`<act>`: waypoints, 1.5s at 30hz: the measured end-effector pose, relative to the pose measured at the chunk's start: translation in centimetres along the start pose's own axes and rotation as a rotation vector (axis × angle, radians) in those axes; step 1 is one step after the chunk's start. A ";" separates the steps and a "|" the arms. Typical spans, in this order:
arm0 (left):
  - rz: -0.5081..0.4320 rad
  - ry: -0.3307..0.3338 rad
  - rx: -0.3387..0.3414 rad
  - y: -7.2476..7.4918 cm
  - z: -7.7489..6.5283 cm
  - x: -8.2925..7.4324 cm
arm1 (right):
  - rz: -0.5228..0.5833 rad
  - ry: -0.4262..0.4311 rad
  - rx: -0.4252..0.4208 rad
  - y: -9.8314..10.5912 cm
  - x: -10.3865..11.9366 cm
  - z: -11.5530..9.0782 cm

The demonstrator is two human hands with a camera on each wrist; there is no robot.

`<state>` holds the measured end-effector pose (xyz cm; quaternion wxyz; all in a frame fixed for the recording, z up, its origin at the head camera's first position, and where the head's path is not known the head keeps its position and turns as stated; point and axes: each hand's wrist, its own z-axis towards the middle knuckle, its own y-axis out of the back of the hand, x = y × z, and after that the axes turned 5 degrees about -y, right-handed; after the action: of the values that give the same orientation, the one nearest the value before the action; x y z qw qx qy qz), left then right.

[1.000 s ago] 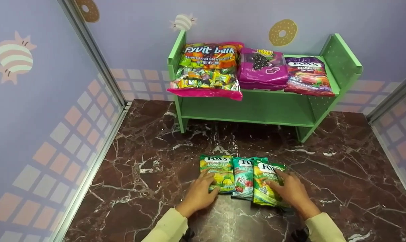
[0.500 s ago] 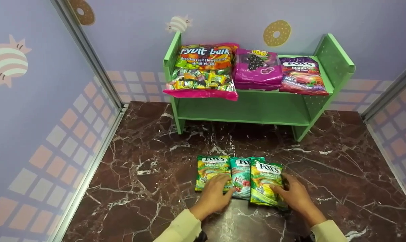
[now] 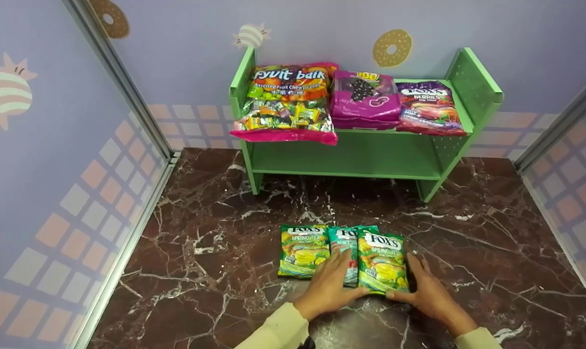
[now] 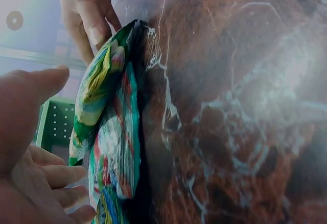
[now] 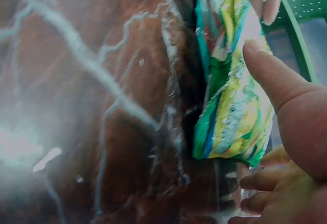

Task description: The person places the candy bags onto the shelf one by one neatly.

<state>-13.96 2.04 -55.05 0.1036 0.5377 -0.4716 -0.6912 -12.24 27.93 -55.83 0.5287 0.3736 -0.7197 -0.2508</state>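
Observation:
Three candy bags lie in a row on the dark marble surface in the head view: a green Fox's Spring Tea bag (image 3: 302, 251) at left, a teal mint bag (image 3: 340, 237) in the middle, and a second Spring Tea bag (image 3: 382, 261) at right, overlapping the mint one. My left hand (image 3: 326, 287), fingers extended, reaches over the mint bag, hiding its lower part, with the thumb by the right bag's bottom edge. Along that bag's right side lies my right hand (image 3: 430, 294), fingers straight, thumb at its lower corner. Both wrist views show spread fingers beside the bags.
Behind stands a green two-tier rack (image 3: 351, 157). Its top shelf bears a large Fyvit Baik candy bag (image 3: 290, 99), a purple candy pack (image 3: 366, 104) and a Fox's Berries bag (image 3: 431, 109). Patterned wall panels (image 3: 40, 169) enclose the marble surface (image 3: 215, 271).
My left hand has moved right, from the left Spring Tea bag across to the mint bag. My right hand has slid from over the right bag to its side. The view shifted slightly.

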 end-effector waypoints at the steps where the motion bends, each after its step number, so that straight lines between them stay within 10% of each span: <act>1: 0.007 -0.002 0.015 -0.1 0.1 -0.1 | -0.003 0.002 0.004 -0.1 -0.1 0.0; 10: 0.110 -0.002 0.094 -1.2 1.0 -1.0 | -0.040 0.035 -0.004 -1.3 -0.8 0.3; 22: 0.136 -0.015 0.035 -1.9 1.5 -1.4 | 0.102 0.010 -0.033 -1.9 -0.5 0.4; 45: -0.155 -0.042 0.002 -1.8 1.1 -1.4 | 0.600 0.024 -0.004 -2.3 0.4 0.0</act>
<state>-13.64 4.46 -55.58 0.0393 0.5580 -0.4313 -0.7078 -11.68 26.29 -57.31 0.5884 0.1461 -0.7912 -0.0803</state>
